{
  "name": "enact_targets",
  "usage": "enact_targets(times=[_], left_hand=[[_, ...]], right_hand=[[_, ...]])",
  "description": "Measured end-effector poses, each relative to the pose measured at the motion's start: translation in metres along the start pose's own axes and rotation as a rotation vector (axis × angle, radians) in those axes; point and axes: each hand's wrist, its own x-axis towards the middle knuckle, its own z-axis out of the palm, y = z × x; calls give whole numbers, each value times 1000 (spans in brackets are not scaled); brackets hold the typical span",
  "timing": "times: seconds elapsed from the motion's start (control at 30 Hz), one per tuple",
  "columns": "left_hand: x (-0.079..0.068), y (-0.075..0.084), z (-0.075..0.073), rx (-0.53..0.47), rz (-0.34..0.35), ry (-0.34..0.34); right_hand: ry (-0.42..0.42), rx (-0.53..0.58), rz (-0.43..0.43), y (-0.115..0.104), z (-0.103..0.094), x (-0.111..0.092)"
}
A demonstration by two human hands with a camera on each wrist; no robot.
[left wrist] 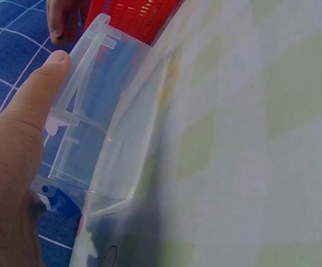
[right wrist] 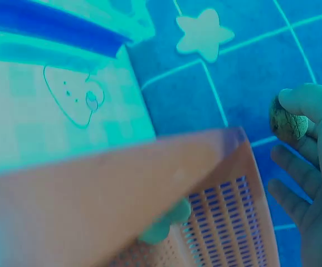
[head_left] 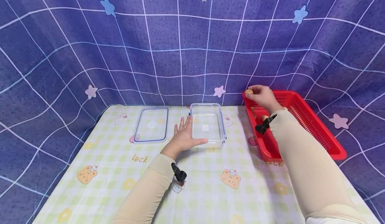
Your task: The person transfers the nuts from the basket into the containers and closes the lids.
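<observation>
My right hand pinches a small round tan-brown thing, walnut-like with a mottled surface, between thumb and fingers. It is held above the back left corner of the red plastic basket. My left hand touches the clear plastic box at its near left corner, with fingers spread along the left side and the thumb along the near side. The box stands without its lid, and only a small white square shows on its bottom. In the left wrist view, the thumb lies by the box's rim.
A clear lid with a blue seal lies flat left of the box. A few tan lumps lie in the basket, partly hidden by my right arm. A checkered cloth covers the table, and a blue grid curtain hangs behind.
</observation>
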Motion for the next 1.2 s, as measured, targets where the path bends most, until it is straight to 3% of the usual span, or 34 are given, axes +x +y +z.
enact_targets(times=[0.37, 0.8, 1.2], left_hand=[[1, -3, 1, 4, -4, -4], [1, -2, 1, -4, 7, 12], [1, -2, 1, -19, 16, 14]], right_hand=[[-68, 60, -20, -25, 27, 8], [-88, 133, -35, -40, 60, 9], [-95, 79, -54, -54, 91, 8]])
